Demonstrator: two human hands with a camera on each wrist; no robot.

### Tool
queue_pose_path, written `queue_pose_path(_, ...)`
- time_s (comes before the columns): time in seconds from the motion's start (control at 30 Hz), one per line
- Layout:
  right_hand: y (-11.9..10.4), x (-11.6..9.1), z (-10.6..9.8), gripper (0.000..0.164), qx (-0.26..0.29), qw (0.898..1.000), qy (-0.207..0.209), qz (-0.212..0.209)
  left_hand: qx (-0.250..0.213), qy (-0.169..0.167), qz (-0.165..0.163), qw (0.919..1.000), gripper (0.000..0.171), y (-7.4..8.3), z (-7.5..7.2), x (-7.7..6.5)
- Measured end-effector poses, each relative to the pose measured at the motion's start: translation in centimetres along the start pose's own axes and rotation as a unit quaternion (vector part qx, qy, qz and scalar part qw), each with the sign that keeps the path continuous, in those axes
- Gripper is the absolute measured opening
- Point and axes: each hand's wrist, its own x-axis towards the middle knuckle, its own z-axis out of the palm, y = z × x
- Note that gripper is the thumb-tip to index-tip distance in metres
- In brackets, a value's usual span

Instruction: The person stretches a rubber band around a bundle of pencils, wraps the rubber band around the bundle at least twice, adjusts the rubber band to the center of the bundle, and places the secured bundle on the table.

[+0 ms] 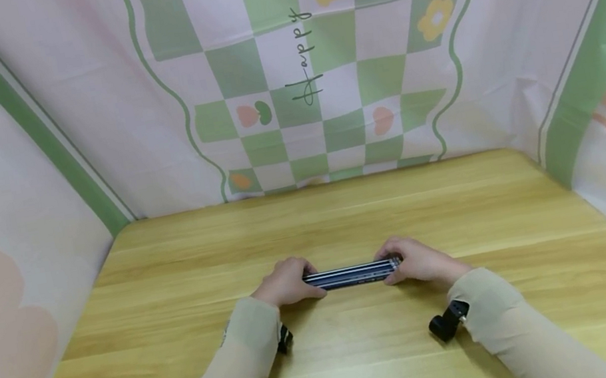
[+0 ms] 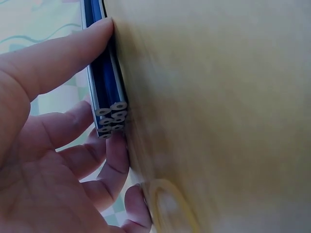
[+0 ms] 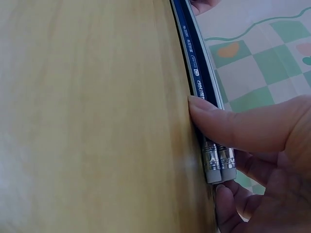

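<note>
A bundle of several dark blue pencils (image 1: 353, 275) with silvery stripes lies crosswise, close over the wooden table. My left hand (image 1: 288, 283) grips the left end, thumb on the near side and fingers behind. In the left wrist view the flat, unsharpened pencil ends (image 2: 112, 116) show stacked together. My right hand (image 1: 420, 261) holds the other end between thumb and fingers. There the silver ferrules and white erasers (image 3: 220, 174) sit side by side, and white lettering runs along the near pencil. Beside my left little finger a pale yellow loop (image 2: 167, 187) shows.
The wooden table (image 1: 345, 222) spreads out around both hands. Behind it hangs a cloth (image 1: 288, 56) with green checks and flowers, and more printed cloth stands at both sides. Small black devices sit at the left wrist (image 1: 284, 339) and the right wrist (image 1: 448, 322).
</note>
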Motion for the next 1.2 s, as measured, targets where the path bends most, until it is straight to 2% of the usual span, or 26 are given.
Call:
queue_pose_path(0.37,-0.3,0.2,0.0,0.035,-0.036,0.999,0.0,-0.007,0.017,-0.009,-0.004,0.9998,0.034,0.2,0.0,0.2)
queue_pose_path(0.6,-1.1,0.0,0.1,0.037,-0.077,0.997,0.002,-0.025,0.041,-0.028,-0.001,0.9988,0.036,0.3,-0.1,0.3)
queue_pose_path(0.77,-1.3,0.1,0.3,0.035,-0.086,0.996,0.007,-0.011,0.056,-0.032,0.0,0.9979,0.034,0.6,-0.3,0.0)
queue_pose_path(0.97,-1.4,0.2,0.7,0.025,-0.103,0.995,0.01,-0.001,0.072,-0.035,0.0,0.9967,0.033,0.7,-0.3,-0.1)
queue_pose_path(1.2,-1.6,0.2,0.8,0.023,-0.114,0.993,0.007,0.003,0.072,-0.031,0.002,0.9969,0.031,0.6,0.0,-0.2)
